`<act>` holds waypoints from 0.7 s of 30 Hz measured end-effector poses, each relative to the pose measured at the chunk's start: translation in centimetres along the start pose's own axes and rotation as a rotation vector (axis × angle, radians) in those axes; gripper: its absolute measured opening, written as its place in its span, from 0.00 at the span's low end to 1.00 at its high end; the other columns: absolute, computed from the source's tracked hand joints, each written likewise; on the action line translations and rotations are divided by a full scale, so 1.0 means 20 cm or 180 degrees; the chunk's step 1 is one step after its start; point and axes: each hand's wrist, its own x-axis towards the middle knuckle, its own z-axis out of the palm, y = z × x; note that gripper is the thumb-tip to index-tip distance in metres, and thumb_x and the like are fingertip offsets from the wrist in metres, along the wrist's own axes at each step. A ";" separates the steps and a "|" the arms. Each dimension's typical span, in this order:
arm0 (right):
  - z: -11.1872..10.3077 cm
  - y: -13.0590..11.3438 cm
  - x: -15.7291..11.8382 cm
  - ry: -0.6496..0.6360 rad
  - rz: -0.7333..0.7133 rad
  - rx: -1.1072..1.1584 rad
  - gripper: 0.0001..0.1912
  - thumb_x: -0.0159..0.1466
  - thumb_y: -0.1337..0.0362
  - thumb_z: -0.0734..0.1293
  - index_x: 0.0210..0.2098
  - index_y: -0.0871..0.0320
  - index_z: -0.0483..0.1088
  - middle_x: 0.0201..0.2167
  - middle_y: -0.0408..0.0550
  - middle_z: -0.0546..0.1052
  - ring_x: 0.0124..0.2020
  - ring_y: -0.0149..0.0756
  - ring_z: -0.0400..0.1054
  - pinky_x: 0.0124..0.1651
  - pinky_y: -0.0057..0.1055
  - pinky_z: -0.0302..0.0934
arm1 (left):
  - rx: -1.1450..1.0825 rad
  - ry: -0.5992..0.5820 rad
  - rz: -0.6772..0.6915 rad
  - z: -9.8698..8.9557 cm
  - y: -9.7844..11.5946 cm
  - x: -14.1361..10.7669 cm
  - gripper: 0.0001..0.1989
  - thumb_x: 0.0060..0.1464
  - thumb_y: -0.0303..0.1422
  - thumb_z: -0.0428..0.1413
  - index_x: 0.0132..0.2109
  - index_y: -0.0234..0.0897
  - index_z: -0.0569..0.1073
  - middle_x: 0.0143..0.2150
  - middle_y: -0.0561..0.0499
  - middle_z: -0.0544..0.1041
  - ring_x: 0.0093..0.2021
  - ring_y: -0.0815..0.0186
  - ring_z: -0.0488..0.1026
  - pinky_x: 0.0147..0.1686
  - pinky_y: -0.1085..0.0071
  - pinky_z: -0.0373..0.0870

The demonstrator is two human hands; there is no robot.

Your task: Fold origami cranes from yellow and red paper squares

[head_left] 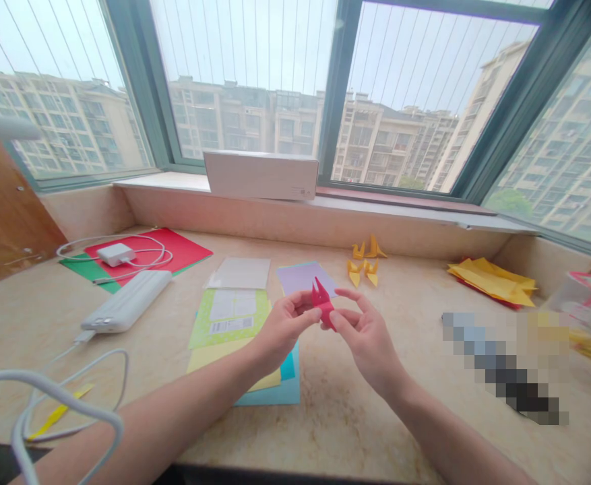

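Observation:
A small folded piece of red origami paper point(324, 303) is held up over the counter, with two narrow points rising from its top. My left hand point(294, 316) pinches it from the left, thumb in front. From the other side, my right hand point(363, 330) grips its lower right edge between thumb and fingers, with the index finger stretched out behind. Beneath and beyond my hands lie a purple paper sheet point(302, 277), a green patterned paper pack point(199, 323) with a barcode label, and light blue paper point(269, 396). Several yellow folded paper cranes point(370, 271) stand farther back.
Yellow paper sheets point(494, 281) lie at the right near a clear plastic container point(585, 303). On the left are a white power bank point(128, 303), a charger point(116, 254) on red paper point(189, 252), and a looping white cable point(73, 401). A white box point(259, 176) stands on the sill.

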 end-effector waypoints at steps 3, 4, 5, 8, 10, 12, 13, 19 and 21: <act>0.00 0.01 -0.01 -0.0098 0.0077 -0.0301 0.26 0.63 0.56 0.71 0.57 0.56 0.63 0.29 0.47 0.82 0.35 0.40 0.77 0.43 0.38 0.67 | 0.0137 0.0291 0.0019 -0.01 0.00 0.00 0.18 0.51 0.35 0.66 0.47 0.32 0.77 0.40 0.44 0.82 0.37 0.62 0.77 0.41 0.65 0.71; 0.00 0.01 -0.01 -0.0147 0.0091 -0.0414 0.26 0.63 0.55 0.70 0.57 0.56 0.64 0.29 0.46 0.82 0.34 0.40 0.77 0.41 0.37 0.67 | 0.0186 0.0358 0.0020 -0.01 0.01 0.00 0.17 0.51 0.35 0.66 0.47 0.32 0.77 0.41 0.44 0.82 0.38 0.61 0.77 0.41 0.65 0.72; 0.00 0.01 -0.01 -0.0183 0.0090 -0.0539 0.25 0.63 0.54 0.70 0.56 0.56 0.65 0.27 0.45 0.81 0.33 0.40 0.77 0.39 0.36 0.67 | 0.0230 0.0399 0.0022 -0.01 0.02 0.00 0.17 0.51 0.35 0.66 0.47 0.32 0.78 0.41 0.44 0.82 0.40 0.61 0.78 0.42 0.65 0.71; -0.01 0.02 -0.01 -0.0210 -0.0036 -0.0962 0.20 0.64 0.52 0.69 0.50 0.56 0.71 0.22 0.42 0.76 0.27 0.37 0.72 0.32 0.33 0.63 | 0.0294 0.0408 0.0039 -0.01 0.04 0.00 0.16 0.51 0.34 0.67 0.46 0.33 0.78 0.41 0.44 0.83 0.41 0.60 0.78 0.43 0.65 0.71; -0.02 0.02 -0.01 -0.0183 -0.0177 -0.1166 0.16 0.65 0.52 0.67 0.45 0.57 0.75 0.22 0.43 0.75 0.25 0.35 0.69 0.29 0.32 0.60 | 0.0319 0.0375 0.0043 -0.01 0.04 0.01 0.17 0.50 0.34 0.67 0.47 0.33 0.77 0.40 0.44 0.83 0.41 0.60 0.78 0.43 0.65 0.71; -0.03 0.02 -0.01 -0.0163 -0.0286 -0.1240 0.15 0.66 0.53 0.66 0.42 0.56 0.77 0.25 0.44 0.76 0.25 0.35 0.67 0.29 0.32 0.59 | 0.0345 0.0346 0.0053 -0.01 0.05 0.01 0.18 0.50 0.35 0.67 0.47 0.34 0.76 0.41 0.44 0.83 0.42 0.59 0.78 0.43 0.65 0.70; -0.03 0.01 0.00 -0.0150 -0.0314 -0.1246 0.14 0.66 0.53 0.66 0.41 0.56 0.77 0.26 0.45 0.76 0.26 0.35 0.67 0.29 0.32 0.58 | 0.0370 0.0339 0.0052 -0.01 0.05 0.01 0.18 0.51 0.35 0.67 0.47 0.34 0.76 0.41 0.44 0.83 0.42 0.59 0.78 0.43 0.66 0.70; -0.05 0.02 0.01 -0.0100 -0.0240 -0.0984 0.15 0.66 0.54 0.65 0.42 0.57 0.77 0.26 0.45 0.75 0.28 0.36 0.67 0.31 0.32 0.61 | 0.0742 0.0342 0.0030 -0.01 0.05 0.00 0.16 0.54 0.39 0.64 0.45 0.33 0.76 0.39 0.45 0.82 0.35 0.65 0.75 0.38 0.70 0.67; -0.05 0.02 0.02 -0.0133 -0.0201 -0.0949 0.15 0.66 0.54 0.66 0.41 0.57 0.77 0.26 0.45 0.75 0.28 0.36 0.67 0.32 0.32 0.61 | 0.0826 0.0282 0.0059 -0.01 0.05 0.00 0.15 0.55 0.39 0.64 0.44 0.32 0.77 0.39 0.45 0.81 0.35 0.66 0.74 0.37 0.70 0.66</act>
